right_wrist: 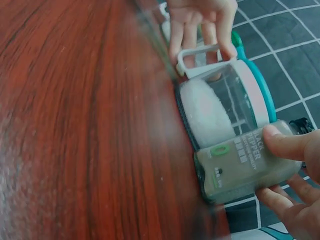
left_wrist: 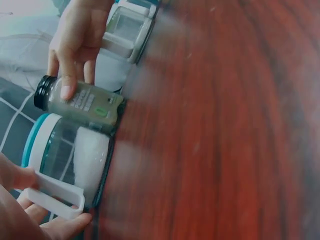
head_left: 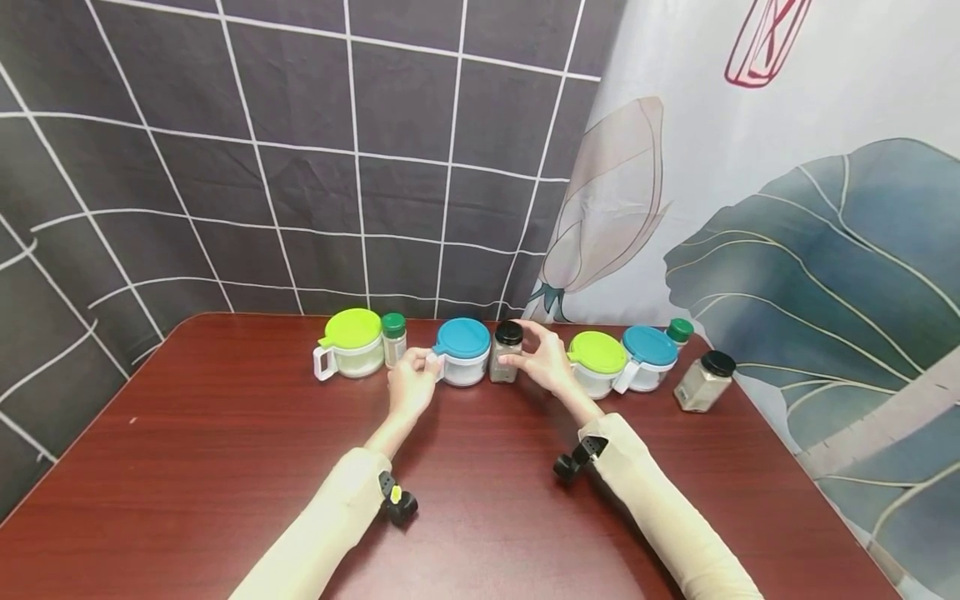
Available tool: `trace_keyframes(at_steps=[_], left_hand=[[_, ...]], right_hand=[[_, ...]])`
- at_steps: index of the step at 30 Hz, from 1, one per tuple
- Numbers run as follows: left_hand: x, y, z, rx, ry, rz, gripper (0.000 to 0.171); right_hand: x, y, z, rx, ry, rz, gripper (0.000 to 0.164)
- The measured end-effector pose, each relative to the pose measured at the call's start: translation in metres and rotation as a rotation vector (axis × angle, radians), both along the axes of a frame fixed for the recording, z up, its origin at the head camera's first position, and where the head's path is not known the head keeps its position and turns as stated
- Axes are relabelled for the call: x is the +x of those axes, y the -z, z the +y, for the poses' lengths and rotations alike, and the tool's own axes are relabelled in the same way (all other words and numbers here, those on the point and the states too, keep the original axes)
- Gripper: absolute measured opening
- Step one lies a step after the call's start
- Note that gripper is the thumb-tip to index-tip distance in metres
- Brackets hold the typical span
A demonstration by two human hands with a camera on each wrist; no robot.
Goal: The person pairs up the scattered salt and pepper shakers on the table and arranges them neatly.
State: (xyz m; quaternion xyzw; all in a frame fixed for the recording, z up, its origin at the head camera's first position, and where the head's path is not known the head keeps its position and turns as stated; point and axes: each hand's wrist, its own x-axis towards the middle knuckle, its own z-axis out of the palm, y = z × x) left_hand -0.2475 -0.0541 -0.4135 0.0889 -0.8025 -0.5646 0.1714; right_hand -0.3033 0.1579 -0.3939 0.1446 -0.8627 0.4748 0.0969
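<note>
Pepper bottle: the pepper bottle (head_left: 504, 367) stands upright by the table's rear edge, just right of the blue jar (head_left: 463, 346); whether the two touch cannot be told. Long axis vertical, black cap uppermost, lettered face toward the person.
Blue jar: upright, lid level and uppermost, its vertical axis parallel to the bottle's; the white handle (left_wrist: 62, 186) points to the person's left. White contents lie at the bottom.
Right hand: the right hand (head_left: 546, 362) grips the pepper bottle from the right, thumb on the lettered face below the cap, fingers round the far side and slightly spread.
Left hand: the left hand (head_left: 412, 383) pinches the blue jar's handle between thumb and fingers; the lower fingers stand a little apart.
Left of the hands: a lime-lidded jar (head_left: 352, 337), handle to the left, and beside it a green-capped shaker (head_left: 394, 342).
Right of the hands: a second lime jar (head_left: 597, 358), a second blue jar (head_left: 649, 350) with its handle toward the person's left, a second green shaker (head_left: 679, 330) behind it, and a black-capped bottle (head_left: 703, 383) near the corner.
Table: red-brown wood grain (head_left: 480, 517).
</note>
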Motion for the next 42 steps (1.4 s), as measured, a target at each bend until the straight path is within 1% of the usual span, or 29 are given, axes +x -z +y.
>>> trace_keyframes(at_steps=[3, 5, 9, 13, 17, 23, 27, 33, 38, 42], left_hand=[[-0.001, -0.001, -0.001, -0.023, 0.030, 0.002, 0.022], [-0.003, -0.001, -0.001, -0.033, 0.030, 0.004, 0.022], [-0.004, 0.000, -0.002, -0.037, 0.025, 0.002, 0.021], [-0.004, -0.003, -0.007, -0.059, 0.040, -0.011, 0.021], [-0.005, -0.007, -0.010, -0.077, 0.057, -0.048, 0.022], [-0.008, -0.012, -0.012, -0.078, 0.103, -0.073, 0.023], [-0.009, -0.012, -0.011, -0.074, 0.105, -0.065, 0.023], [-0.011, -0.011, -0.013, -0.093, 0.116, -0.059, 0.023], [-0.014, -0.012, -0.016, -0.097, 0.119, -0.073, 0.023], [-0.014, -0.011, -0.017, -0.085, 0.134, -0.090, 0.024]], right_hand=[[0.001, 0.000, 0.001, 0.025, 0.030, -0.005, 0.063], [0.001, -0.001, 0.001, 0.045, 0.035, -0.003, 0.063], [0.000, -0.002, -0.001, 0.066, 0.017, 0.004, 0.062], [-0.002, -0.001, -0.003, 0.066, 0.000, -0.001, 0.062], [-0.001, 0.000, -0.005, 0.063, -0.005, -0.006, 0.062], [-0.002, -0.002, -0.006, 0.057, 0.012, 0.001, 0.063], [-0.004, -0.001, -0.006, 0.051, 0.010, -0.006, 0.062], [-0.005, -0.003, -0.008, 0.047, 0.022, -0.023, 0.063], [-0.008, -0.004, -0.011, 0.030, 0.025, -0.043, 0.063], [-0.009, -0.005, -0.010, 0.040, 0.029, -0.056, 0.063]])
